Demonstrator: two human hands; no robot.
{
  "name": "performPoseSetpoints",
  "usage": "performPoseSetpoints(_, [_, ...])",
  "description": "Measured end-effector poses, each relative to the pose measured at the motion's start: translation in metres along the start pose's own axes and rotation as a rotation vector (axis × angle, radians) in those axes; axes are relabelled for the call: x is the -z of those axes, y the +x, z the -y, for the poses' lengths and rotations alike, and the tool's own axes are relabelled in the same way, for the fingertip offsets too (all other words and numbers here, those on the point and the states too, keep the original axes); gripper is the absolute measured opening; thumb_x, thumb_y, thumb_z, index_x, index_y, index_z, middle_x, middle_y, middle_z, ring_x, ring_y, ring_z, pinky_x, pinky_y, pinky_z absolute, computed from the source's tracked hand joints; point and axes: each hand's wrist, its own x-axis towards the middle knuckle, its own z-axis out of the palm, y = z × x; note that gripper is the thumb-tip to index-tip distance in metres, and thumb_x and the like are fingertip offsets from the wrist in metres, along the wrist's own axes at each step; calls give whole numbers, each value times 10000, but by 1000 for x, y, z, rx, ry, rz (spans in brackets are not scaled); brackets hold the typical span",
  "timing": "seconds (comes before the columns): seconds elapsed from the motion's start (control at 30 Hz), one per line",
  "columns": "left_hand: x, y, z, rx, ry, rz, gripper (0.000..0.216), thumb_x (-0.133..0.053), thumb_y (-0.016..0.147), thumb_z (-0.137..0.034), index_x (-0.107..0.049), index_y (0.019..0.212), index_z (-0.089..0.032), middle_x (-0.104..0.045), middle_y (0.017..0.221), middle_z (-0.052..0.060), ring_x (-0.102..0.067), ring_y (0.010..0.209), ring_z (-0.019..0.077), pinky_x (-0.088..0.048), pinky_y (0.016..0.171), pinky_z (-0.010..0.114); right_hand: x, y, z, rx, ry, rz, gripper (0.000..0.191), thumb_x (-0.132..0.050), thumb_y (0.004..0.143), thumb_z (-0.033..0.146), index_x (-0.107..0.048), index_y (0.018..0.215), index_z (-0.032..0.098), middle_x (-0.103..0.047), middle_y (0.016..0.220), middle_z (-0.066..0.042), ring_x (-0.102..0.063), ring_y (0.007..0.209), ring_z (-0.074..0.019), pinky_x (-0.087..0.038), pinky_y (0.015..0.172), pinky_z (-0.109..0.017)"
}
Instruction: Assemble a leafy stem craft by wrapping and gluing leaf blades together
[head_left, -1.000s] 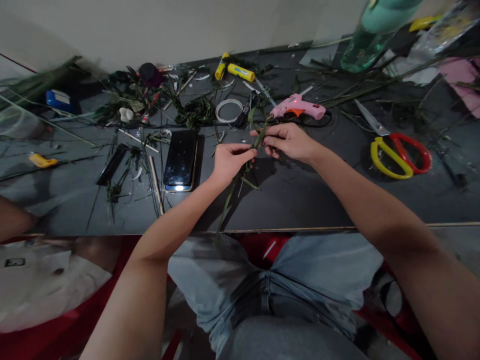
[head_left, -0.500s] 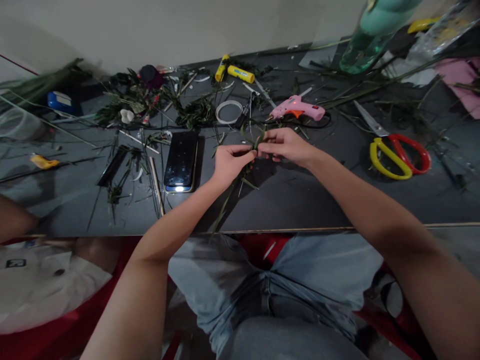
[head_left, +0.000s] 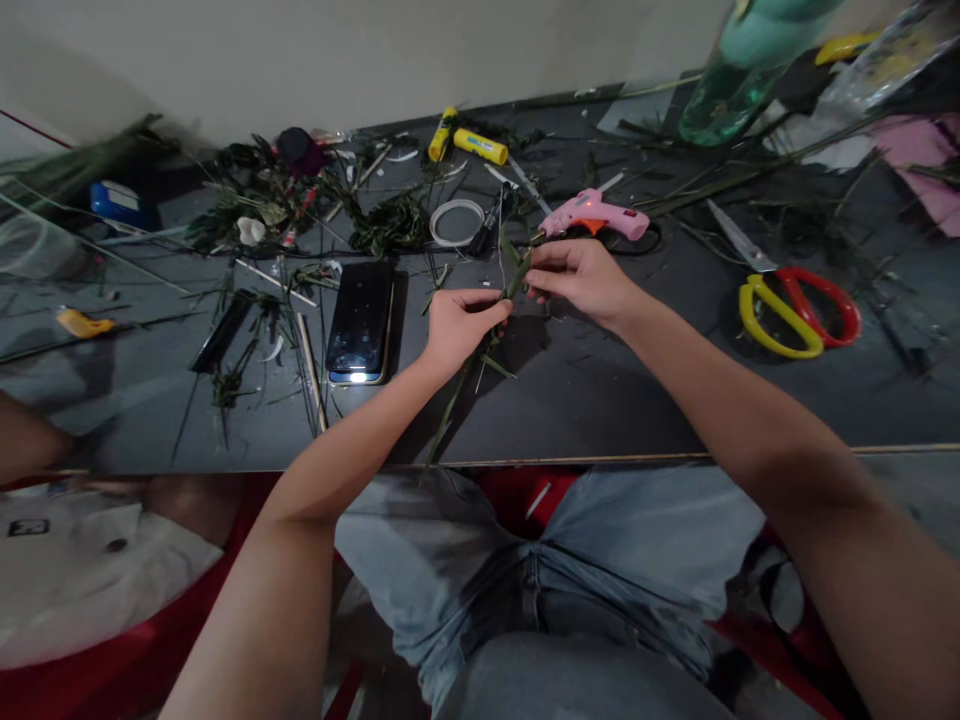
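Note:
A thin green stem [head_left: 450, 410] with narrow leaves runs from the table's near edge up between both hands. My left hand [head_left: 457, 328] is closed around the stem near its middle. My right hand [head_left: 581, 280] pinches a green leaf at the stem's upper end, just below the pink glue gun [head_left: 600, 215]. Both hands hover over the dark table [head_left: 600, 400].
A black phone [head_left: 361, 318] lies left of my hands. Yellow-and-red scissors [head_left: 795, 300] rest at the right. A white wire coil [head_left: 456, 220], yellow glue tubes [head_left: 480, 146], scattered leaves and stems [head_left: 262, 200] fill the back. A green bottle [head_left: 739, 60] stands far right. Another person's arm [head_left: 30, 440] shows at left.
My right hand has shifted slightly up and away, raising the leaf tip; my left hand has stayed on the stem in nearly the same place.

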Motion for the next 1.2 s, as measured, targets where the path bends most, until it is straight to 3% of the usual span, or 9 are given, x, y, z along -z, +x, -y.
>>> performPoseSetpoints(0.17, [1,1,0,-3,-1,17,121,-765,700,-292,-780,658,-179,-655,553,-12,-551,503,81,-441,493,211,2,0,4,-82,54,-77,205,-870,737,257,-681,731,175,-622,671,-5,-575,601,-107,-488,528,-222])
performPoseSetpoints(0.3, [2,0,-3,-4,15,40,132,-773,700,-310,-799,690,-180,-666,556,-9,-554,506,84,-438,495,211,1,-1,4,-57,47,-106,279,-896,722,324,-654,755,190,-619,700,-5,-595,625,-122,-495,529,-232])
performPoseSetpoints(0.57, [6,-2,-8,-35,143,26,420,-778,665,-249,-814,1078,-181,-685,609,-23,-521,528,82,-420,529,229,-1,2,1,-24,73,-167,152,-771,826,212,-631,769,196,-621,728,-9,-617,651,-124,-526,593,-248])
performPoseSetpoints(0.77, [6,-1,-3,-34,187,122,405,-752,683,-264,-817,1076,-191,-656,579,-31,-485,512,75,-409,518,219,5,6,-11,49,44,-227,277,-849,780,371,-636,881,225,-642,817,-10,-641,718,-141,-561,678,-286])
performPoseSetpoints(0.93, [7,-2,-4,-58,208,155,413,-740,693,-279,-814,1087,-181,-647,571,-27,-484,507,74,-396,508,224,8,10,-17,131,47,-238,509,-857,744,528,-617,1130,298,-676,987,-21,-681,843,-167,-557,685,-280])
performPoseSetpoints(1.2, [6,-1,-3,-80,206,169,357,-748,711,-256,-821,1053,-183,-683,603,-23,-512,518,78,-434,541,232,2,8,-8,111,-48,-366,633,-848,732,596,-558,1237,347,-698,957,-21,-708,887,-204,-558,684,-300])
